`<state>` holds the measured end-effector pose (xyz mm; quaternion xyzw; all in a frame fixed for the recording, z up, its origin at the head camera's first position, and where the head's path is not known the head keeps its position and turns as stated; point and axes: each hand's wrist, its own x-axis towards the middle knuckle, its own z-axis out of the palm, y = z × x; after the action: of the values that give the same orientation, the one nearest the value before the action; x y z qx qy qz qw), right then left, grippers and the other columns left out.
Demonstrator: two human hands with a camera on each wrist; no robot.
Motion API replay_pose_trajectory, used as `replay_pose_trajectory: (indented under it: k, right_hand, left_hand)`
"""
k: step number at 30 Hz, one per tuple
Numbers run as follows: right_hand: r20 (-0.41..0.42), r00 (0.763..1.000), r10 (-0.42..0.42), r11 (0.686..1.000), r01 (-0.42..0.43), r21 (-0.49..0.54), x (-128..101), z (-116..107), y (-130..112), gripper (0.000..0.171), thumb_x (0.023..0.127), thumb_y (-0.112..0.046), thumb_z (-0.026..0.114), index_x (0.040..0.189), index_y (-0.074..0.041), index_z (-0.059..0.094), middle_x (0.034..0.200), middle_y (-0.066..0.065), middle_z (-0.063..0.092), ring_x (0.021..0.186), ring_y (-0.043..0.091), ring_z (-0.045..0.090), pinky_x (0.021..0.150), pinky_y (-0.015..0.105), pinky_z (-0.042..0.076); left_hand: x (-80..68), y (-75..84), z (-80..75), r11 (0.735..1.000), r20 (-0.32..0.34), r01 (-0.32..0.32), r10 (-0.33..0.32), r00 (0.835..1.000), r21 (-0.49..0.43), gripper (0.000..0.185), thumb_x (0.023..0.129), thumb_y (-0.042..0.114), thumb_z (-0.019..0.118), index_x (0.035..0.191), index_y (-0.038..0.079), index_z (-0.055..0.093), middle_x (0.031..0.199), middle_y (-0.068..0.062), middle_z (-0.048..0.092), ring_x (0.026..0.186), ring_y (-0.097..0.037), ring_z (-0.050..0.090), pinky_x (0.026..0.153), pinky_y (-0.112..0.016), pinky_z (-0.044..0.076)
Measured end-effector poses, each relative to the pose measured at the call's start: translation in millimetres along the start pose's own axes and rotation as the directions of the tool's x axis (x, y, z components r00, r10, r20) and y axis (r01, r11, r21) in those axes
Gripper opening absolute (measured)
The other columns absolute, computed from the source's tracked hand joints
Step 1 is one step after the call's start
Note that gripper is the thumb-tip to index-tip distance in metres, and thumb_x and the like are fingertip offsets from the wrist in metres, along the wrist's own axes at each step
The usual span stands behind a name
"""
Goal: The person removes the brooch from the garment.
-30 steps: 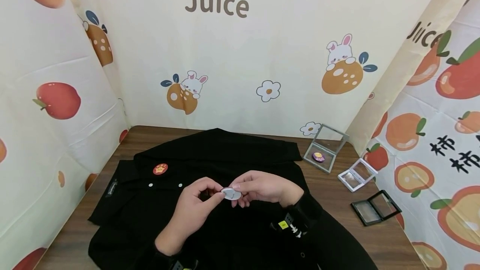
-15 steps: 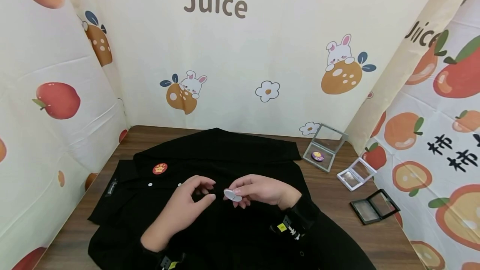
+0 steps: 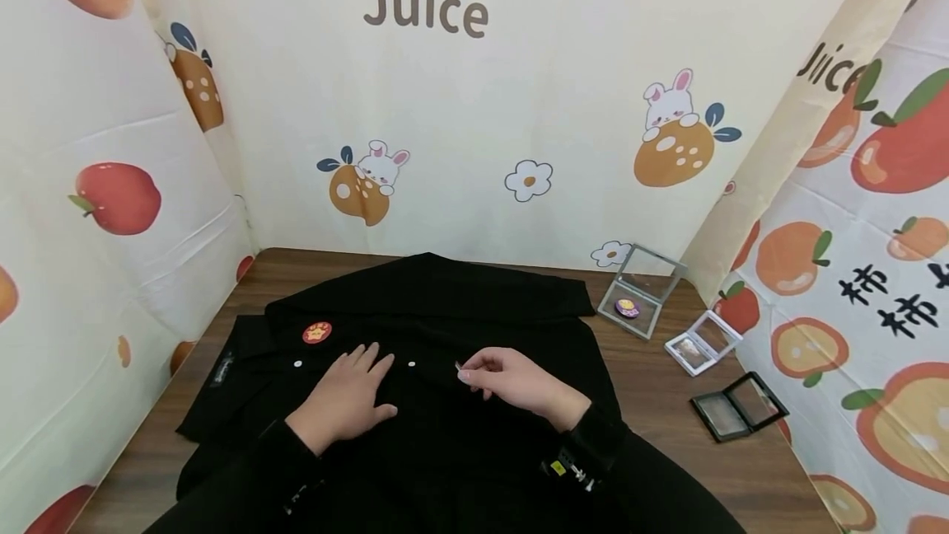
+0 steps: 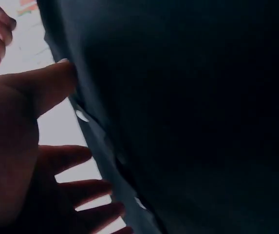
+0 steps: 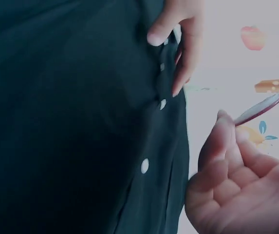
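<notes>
A black buttoned shirt lies spread over the table, with a round red badge on it at the left. My left hand rests on the shirt, fingers spread, beside the row of white buttons. Its fingers and thumb also show straight along the cloth in the left wrist view. Above the shirt, my right hand pinches a round pin badge between thumb and fingers. That badge has a pale back and a reddish rim; it is tilted nearly edge-on, so its front is hidden.
At the right stand three opened clear-lidded cases: a grey case with a purple badge inside, a white case and a black case. Fruit-printed curtains enclose the wooden table at the back and sides.
My left hand has let go of the pin badge, moved left and flattened onto the shirt. My right hand keeps the badge, turning it more edge-on. One button now shows farther right.
</notes>
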<state>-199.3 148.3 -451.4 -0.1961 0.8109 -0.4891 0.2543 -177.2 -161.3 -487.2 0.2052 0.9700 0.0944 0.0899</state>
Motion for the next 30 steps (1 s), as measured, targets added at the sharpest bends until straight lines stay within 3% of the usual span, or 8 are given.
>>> replay_pose_trajectory:
  k: [6,14,19,26,30]
  right_hand:
    - [-0.134,0.991,-0.006,0.98,-0.021,-0.199,-12.0,-6.1,14.7,0.035,0.101,-0.047,0.064,0.115,-0.016,0.071,0.093,-0.002,0.065,0.081,0.017,0.061,0.071,0.035,0.052]
    - [-0.29,0.957,0.02,0.924,-0.128,-0.36,-32.1,-30.5,39.4,0.036,0.096,-0.05,0.07,0.111,-0.017,0.071,0.087,-0.006,0.062,0.076,0.012,0.058,0.068,0.033,0.05]
    - [-0.42,0.906,0.043,0.871,-0.241,-0.429,-49.4,-63.6,54.2,0.041,0.096,-0.05,0.071,0.112,-0.013,0.07,0.086,-0.004,0.061,0.074,0.013,0.056,0.067,0.034,0.047]
    - [-0.533,0.836,0.13,0.82,-0.393,-0.416,-78.6,-118.5,83.0,0.062,0.098,-0.059,0.062,0.126,-0.003,0.066,0.104,0.009,0.067,0.086,0.022,0.062,0.074,0.041,0.049]
    - [-0.585,0.79,0.182,0.756,-0.493,-0.43,-98.5,-145.9,93.5,0.067,0.1,-0.057,0.058,0.126,0.005,0.063,0.107,0.019,0.068,0.088,0.029,0.064,0.073,0.046,0.05]
  left_hand:
    - [-1.0,-14.3,2.0,0.998,0.056,0.063,-0.062,0.997,-0.016,0.083,0.093,0.054,0.072,0.155,0.005,0.046,0.161,-0.029,0.032,0.146,-0.05,0.031,0.116,-0.066,0.027]
    - [-0.1,-15.2,2.4,0.998,0.083,0.063,-0.061,0.995,-0.03,0.084,0.093,0.056,0.071,0.155,0.005,0.046,0.161,-0.029,0.031,0.147,-0.05,0.03,0.115,-0.067,0.027]
    - [0.1,-14.6,1.5,0.998,0.101,0.06,-0.058,0.993,-0.023,0.084,0.094,0.055,0.07,0.156,0.005,0.044,0.162,-0.03,0.029,0.147,-0.051,0.029,0.115,-0.067,0.026]
    - [0.7,-12.7,-1.7,0.998,0.112,0.057,-0.056,0.992,-0.004,0.085,0.094,0.055,0.07,0.155,0.003,0.044,0.16,-0.032,0.03,0.146,-0.052,0.03,0.115,-0.068,0.026]
    - [0.7,-12.0,-0.5,0.998,0.119,0.06,-0.059,0.991,-0.007,0.084,0.094,0.055,0.07,0.156,0.004,0.044,0.161,-0.031,0.03,0.147,-0.052,0.029,0.115,-0.068,0.026]
